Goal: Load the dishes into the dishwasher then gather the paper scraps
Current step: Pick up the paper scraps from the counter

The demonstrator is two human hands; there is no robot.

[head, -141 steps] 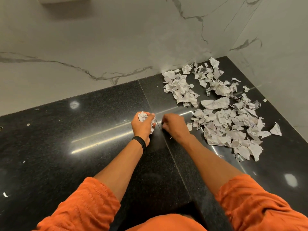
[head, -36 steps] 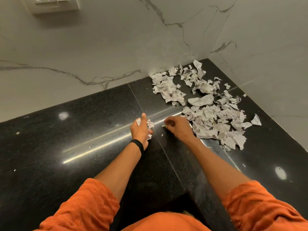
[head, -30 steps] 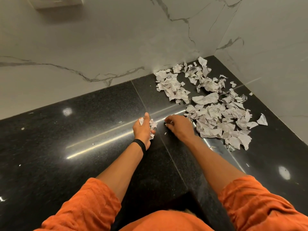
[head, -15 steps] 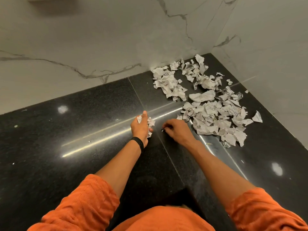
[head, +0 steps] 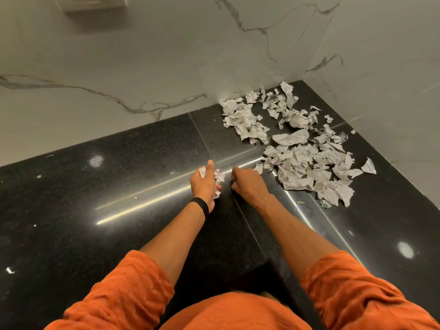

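Observation:
Torn white paper scraps lie heaped in the far right corner of a black polished countertop. My left hand, with a black band on the wrist, is closed around a small bunch of crumpled scraps that stick out on both sides of the thumb. My right hand rests knuckles-up on the counter just right of it, fingers curled under at the near left edge of the heap. Whether it pinches a scrap is hidden by the fingers.
White marble walls close the counter at the back and right. A wall socket plate sits at the top left. A few tiny specks lie on the counter. My orange sleeves fill the bottom.
Both hands stay close together by the heap's near edge. My right hand has shifted slightly and curled its fingers under. The left hand keeps its bunch of scraps.

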